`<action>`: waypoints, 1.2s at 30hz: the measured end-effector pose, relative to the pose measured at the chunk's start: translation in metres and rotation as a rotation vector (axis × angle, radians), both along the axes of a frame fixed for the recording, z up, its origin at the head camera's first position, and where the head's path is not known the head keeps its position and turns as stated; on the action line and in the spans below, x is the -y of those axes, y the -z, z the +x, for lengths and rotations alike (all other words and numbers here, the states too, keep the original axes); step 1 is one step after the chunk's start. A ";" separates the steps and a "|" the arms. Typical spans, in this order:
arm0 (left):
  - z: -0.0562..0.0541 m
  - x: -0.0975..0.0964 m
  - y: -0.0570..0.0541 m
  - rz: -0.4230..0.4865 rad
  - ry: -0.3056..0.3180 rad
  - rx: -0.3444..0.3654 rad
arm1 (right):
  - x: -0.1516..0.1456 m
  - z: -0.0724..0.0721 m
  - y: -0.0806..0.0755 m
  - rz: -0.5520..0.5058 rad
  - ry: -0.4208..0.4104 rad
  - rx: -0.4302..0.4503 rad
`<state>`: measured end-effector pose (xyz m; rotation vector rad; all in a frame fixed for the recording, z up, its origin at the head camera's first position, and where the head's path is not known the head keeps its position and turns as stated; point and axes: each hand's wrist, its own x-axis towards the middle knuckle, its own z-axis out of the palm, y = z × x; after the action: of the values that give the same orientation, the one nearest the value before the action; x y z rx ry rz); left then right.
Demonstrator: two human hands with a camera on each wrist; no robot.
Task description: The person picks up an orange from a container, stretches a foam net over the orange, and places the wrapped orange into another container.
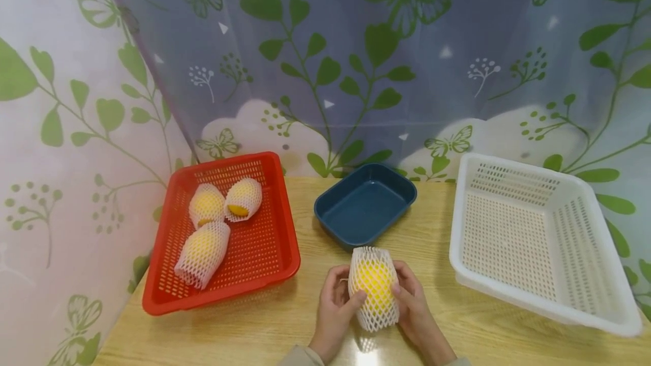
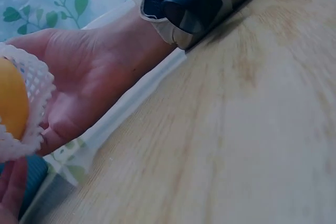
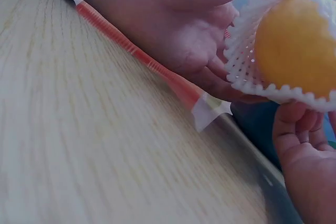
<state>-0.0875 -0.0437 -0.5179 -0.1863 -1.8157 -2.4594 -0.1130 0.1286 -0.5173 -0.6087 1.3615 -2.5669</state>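
Observation:
A yellow mango in a white foam net sleeve is held upright between both hands, close to the table's front. My left hand grips its left side, thumb across the front of the net. On the right side my right hand holds it the same way. The left wrist view shows the mango with its smooth orange-yellow skin bare at the sleeve's open end. In the right wrist view the same mango shows bare within the net's toothed rim. Some fingers are hidden behind the sleeve.
At left, a red basket holds three netted mangoes. A dark blue tray sits just beyond the hands. A white basket stands at right on the wooden table. Patterned cloth hangs behind the table.

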 end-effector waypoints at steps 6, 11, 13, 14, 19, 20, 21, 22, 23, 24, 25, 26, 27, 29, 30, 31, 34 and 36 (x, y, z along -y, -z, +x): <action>-0.004 0.002 -0.001 0.037 0.010 0.076 | -0.001 0.000 -0.004 -0.155 -0.075 0.002; -0.005 0.001 -0.005 0.196 0.044 0.107 | -0.002 -0.001 -0.005 -0.185 -0.082 0.035; -0.004 0.001 -0.007 0.249 0.067 0.107 | -0.002 -0.001 -0.004 -0.170 -0.072 0.036; -0.004 0.001 -0.007 0.270 0.083 0.107 | -0.002 -0.001 -0.004 -0.168 -0.071 0.035; -0.003 0.003 -0.008 0.276 0.134 0.142 | -0.001 -0.001 -0.001 -0.174 -0.118 0.018; -0.003 0.003 -0.008 0.266 0.132 0.155 | -0.002 -0.002 -0.001 -0.171 -0.126 0.016; -0.003 0.003 -0.008 0.254 0.127 0.167 | -0.002 -0.002 -0.001 -0.167 -0.131 0.014; -0.004 0.003 -0.008 0.244 0.119 0.179 | -0.002 -0.002 -0.001 -0.164 -0.132 0.015; -0.004 0.002 -0.009 0.234 0.104 0.191 | -0.002 -0.001 0.000 -0.161 -0.129 0.015; -0.004 0.002 -0.009 0.224 0.081 0.198 | -0.002 -0.002 0.000 -0.157 -0.119 0.019; -0.004 0.001 -0.010 0.215 0.052 0.200 | -0.002 -0.001 -0.001 -0.157 -0.110 0.020; -0.005 0.001 -0.010 0.210 0.023 0.195 | -0.003 -0.001 -0.001 -0.161 -0.106 0.019; -0.005 0.000 -0.010 0.199 -0.010 0.192 | -0.003 -0.001 -0.001 -0.169 -0.102 0.018; -0.005 -0.001 -0.011 0.181 -0.068 0.189 | -0.003 -0.001 0.000 -0.182 -0.098 0.016; -0.005 -0.001 -0.011 0.176 -0.089 0.185 | -0.003 -0.001 -0.001 -0.186 -0.097 0.015; -0.005 -0.001 -0.011 0.175 -0.100 0.183 | -0.003 -0.001 -0.001 -0.190 -0.097 0.014; -0.005 -0.001 -0.012 0.193 -0.093 0.173 | -0.003 -0.001 -0.001 -0.186 -0.091 0.019; -0.005 0.000 -0.011 0.207 -0.079 0.172 | -0.003 -0.001 -0.002 -0.177 -0.078 0.024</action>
<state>-0.0921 -0.0438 -0.5065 0.1113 -1.5746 -2.6555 -0.1135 0.1319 -0.5153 -0.6436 1.0879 -2.6410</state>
